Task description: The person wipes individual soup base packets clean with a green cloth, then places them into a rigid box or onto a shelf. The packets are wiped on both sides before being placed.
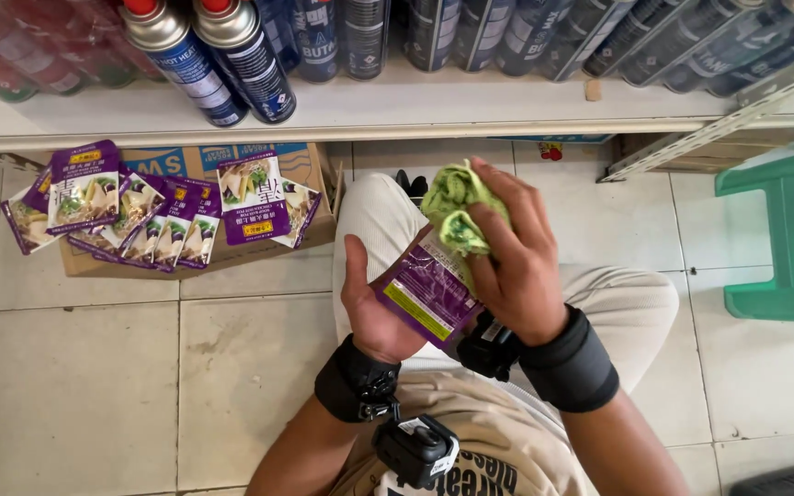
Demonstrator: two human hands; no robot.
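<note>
Purple pouch (422,292): gripped from below by the left hand (371,308), held above the lap.
Green cloth (457,204): bunched in the closed right hand (515,266), pressed against the pouch's upper end.
Floor: more purple pouches (153,213) spread over a flattened cardboard box (232,250), under the shelf (369,108) of canisters.

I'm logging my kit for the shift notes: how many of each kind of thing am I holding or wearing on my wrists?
Purple foil pouch with a yellow label, in the left hand: 1
Crumpled green cloth, in the right hand: 1
Black wrist bands: 2
Total: 4
</note>
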